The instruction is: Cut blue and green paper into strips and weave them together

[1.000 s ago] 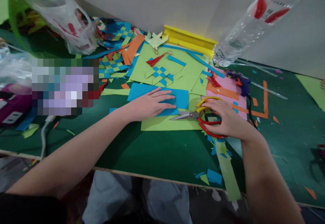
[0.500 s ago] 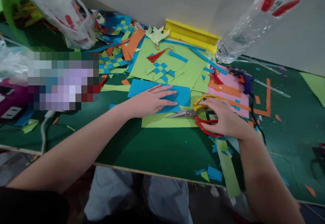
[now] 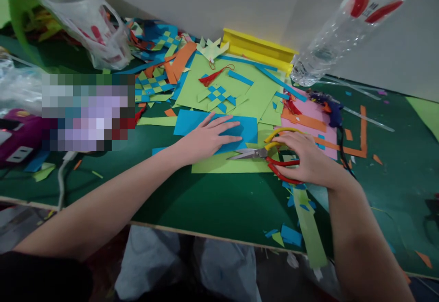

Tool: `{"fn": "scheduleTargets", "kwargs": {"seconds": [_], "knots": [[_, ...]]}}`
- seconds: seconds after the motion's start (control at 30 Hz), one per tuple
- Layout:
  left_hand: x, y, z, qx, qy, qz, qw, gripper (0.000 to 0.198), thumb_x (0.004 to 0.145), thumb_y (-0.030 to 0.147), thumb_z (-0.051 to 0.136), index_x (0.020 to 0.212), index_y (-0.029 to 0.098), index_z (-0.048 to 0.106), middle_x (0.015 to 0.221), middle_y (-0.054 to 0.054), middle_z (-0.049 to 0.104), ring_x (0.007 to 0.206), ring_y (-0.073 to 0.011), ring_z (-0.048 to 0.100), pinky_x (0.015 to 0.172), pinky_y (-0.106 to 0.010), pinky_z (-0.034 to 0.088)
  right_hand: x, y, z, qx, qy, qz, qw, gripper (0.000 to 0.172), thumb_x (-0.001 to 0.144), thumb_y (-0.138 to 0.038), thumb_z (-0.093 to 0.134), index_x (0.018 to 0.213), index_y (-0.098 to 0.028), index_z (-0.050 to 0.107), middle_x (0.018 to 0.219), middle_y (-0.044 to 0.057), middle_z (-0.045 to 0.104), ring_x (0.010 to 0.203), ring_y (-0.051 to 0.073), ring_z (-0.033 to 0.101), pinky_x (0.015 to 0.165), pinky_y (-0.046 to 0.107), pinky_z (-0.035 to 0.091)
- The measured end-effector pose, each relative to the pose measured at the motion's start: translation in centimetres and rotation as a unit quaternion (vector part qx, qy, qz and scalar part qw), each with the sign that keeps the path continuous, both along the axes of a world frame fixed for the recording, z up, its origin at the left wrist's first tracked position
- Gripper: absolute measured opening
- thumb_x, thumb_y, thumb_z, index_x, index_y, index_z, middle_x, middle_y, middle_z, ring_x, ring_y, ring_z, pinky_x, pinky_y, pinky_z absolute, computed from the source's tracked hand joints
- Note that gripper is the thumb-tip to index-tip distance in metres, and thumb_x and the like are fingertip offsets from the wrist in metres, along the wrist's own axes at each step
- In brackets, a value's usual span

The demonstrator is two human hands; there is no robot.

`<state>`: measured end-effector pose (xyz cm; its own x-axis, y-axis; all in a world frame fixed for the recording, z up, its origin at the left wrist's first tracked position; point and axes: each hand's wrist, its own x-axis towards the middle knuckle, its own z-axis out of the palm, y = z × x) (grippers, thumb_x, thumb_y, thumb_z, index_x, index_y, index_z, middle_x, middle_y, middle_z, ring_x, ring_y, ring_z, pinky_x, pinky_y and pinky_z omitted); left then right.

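Observation:
My left hand lies flat with fingers spread on a blue paper sheet. Under its wrist, a blue strip juts out to the left. My right hand has its thumb and fingers in the red and yellow handles of a pair of scissors. The blades point left and are slightly parted, over a light green paper sheet just below the blue one. Behind the left hand, a woven blue-and-green paper piece and a red tassel rest on larger green paper.
A yellow plastic channel and a clear bottle stand by the wall. At right, a dark blue glue gun lies on pink paper. A plastic bag and a purple power strip are at left. Paper scraps litter the green table.
The scissors and my right hand have shifted slightly to the right. My left hand stays on the blue paper, with its fingers a little differently placed.

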<state>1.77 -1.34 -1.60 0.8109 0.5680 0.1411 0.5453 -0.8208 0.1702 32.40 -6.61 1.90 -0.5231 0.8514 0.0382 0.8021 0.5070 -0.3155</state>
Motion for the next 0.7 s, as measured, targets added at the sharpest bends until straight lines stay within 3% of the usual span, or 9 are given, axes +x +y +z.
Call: {"fn": "scheduleTargets", "kwargs": {"seconds": [0.13,0.27,0.47,0.7], "knots": [[0.0,-0.1,0.4,0.004,-0.049,0.022,0.999,0.039,0.101,0.019,0.039,0.133,0.028,0.058,0.151,-0.005,0.044,0.145,-0.023,0.03,0.121,-0.053,0.018,0.4,0.1,-0.1,-0.002,0.001,0.002,1.0,0.049,0.079,-0.045,0.065,0.122,-0.024,0.057,0.128,0.012,0.062,0.13,0.036,0.05,0.106,0.055,0.039],[-1.4,0.6,1.0,-0.015,-0.044,-0.036,0.998,0.036,0.101,0.027,0.043,0.133,0.031,0.058,0.15,-0.003,0.045,0.145,-0.0222,0.029,0.121,-0.048,0.023,0.6,0.2,-0.2,-0.011,0.0,0.001,1.0,0.049,0.078,-0.043,0.066,0.123,-0.024,0.057,0.128,0.011,0.061,0.13,0.036,0.05,0.107,0.055,0.038],[-2.0,0.9,0.7,-0.005,0.005,-0.062,0.998,0.042,0.1,0.018,0.041,0.137,0.033,0.055,0.153,-0.002,0.041,0.148,-0.0206,0.024,0.123,-0.047,0.014,-0.2,0.2,-0.5,-0.004,0.008,0.003,1.0,0.049,0.08,-0.044,0.065,0.123,-0.024,0.055,0.126,0.012,0.062,0.13,0.035,0.05,0.106,0.055,0.039],[-1.8,0.7,0.6,-0.024,0.017,-0.048,0.998,0.048,0.098,0.011,0.04,0.138,0.034,0.053,0.158,0.002,0.033,0.149,-0.0201,0.021,0.123,-0.046,0.013,-1.2,0.3,-0.6,-0.017,0.007,0.0,1.0,0.05,0.08,-0.044,0.065,0.125,-0.025,0.055,0.128,0.011,0.062,0.129,0.036,0.05,0.106,0.058,0.037]]}}
